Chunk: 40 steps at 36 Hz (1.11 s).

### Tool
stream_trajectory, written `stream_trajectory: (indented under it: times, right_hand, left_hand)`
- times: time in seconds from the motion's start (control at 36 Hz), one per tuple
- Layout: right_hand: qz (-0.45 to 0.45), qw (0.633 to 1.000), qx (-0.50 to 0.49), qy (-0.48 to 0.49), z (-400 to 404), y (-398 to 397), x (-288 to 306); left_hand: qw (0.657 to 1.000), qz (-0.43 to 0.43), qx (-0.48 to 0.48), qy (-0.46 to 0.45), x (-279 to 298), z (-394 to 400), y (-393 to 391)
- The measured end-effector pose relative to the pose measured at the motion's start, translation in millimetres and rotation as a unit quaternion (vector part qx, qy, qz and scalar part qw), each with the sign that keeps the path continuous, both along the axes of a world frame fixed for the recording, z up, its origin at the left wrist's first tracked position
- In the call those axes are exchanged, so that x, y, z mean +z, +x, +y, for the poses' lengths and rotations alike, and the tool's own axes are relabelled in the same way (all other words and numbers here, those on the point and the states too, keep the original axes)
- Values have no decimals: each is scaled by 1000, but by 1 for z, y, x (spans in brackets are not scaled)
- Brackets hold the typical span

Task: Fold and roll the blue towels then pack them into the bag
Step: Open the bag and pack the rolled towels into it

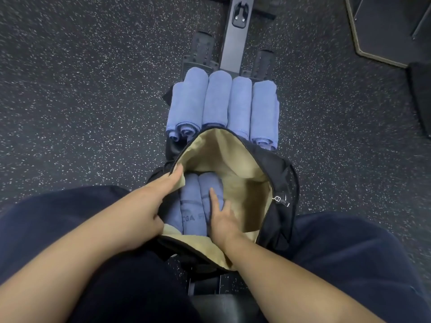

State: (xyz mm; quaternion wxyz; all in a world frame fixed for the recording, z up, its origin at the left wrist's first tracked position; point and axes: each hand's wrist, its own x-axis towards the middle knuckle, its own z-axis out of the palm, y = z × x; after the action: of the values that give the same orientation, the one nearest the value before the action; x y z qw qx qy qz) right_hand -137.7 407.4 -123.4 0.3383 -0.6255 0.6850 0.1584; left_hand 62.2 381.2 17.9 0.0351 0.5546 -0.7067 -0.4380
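Towels inside the bag (275, 183) come first, nearest the person: two blue rolls (193, 206) lie side by side against the left wall of the tan lining, packed tight to that side, which seems meant to leave the right half of the compartment free for more. The right hand (221, 217) reaches in over the near rim with its fingers straight and slightly spread, the palm and fingertips resting flat on the right-hand roll; this looks like a press to seat the roll and stop it uncurling. The left hand (149, 203) lies on the left edge of the opening, fingers extended along the zipper (173, 165) and the thumb tucked near the lining, holding the mouth wide so the other hand has room to work. Whether it actually pinches the fabric I cannot tell. The bag sits between the person's knees, its opening tilted up toward the camera, with a zip pull (281, 200) hanging at the right rim.

Just beyond the bag, the remaining rolled towels (217, 99) wait in a neat row, touching one another, their spiral ends facing the bag so each can be lifted straight in. They rest on a dark rowing-machine frame (235, 33) that runs away over the speckled floor (81, 89).
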Motion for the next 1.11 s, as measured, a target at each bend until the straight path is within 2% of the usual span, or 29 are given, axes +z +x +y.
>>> stream_trajectory:
  times: [0.08,0.17,0.39,0.5,0.58,0.72,0.83,0.97,1.06,1.11]
  right_hand:
    - [-137,981,-135,4,4,0,-12]
    - [-171,964,-200,27,3,-7,-10]
    - [-135,980,-125,77,-6,5,-4]
    - [-82,989,-56,107,-19,-3,13]
    - [-70,996,-18,45,-22,-7,30]
    - [-127,986,20,-104,-20,-11,75]
    - [-187,954,19,-233,-24,-14,111]
    - [-215,889,0,-404,-54,-23,134]
    - [-210,857,-15,-471,-81,-31,145]
    - [-185,855,-35,-484,-101,-39,146]
  left_hand:
    - [1000,-5,3,7,0,-1,1]
    - [1000,-3,2,8,1,-2,-1]
    - [1000,-2,11,14,2,-5,-2]
    - [999,-22,23,9,4,-6,1]
    - [999,-27,24,11,5,-5,2]
    - [999,-23,26,-6,2,-6,1]
    - [999,-10,29,-22,-3,-8,1]
    - [998,-1,39,-42,-6,-10,-3]
    - [998,-1,42,-47,-7,-12,-4]
    - [998,2,41,-51,-9,-13,-4]
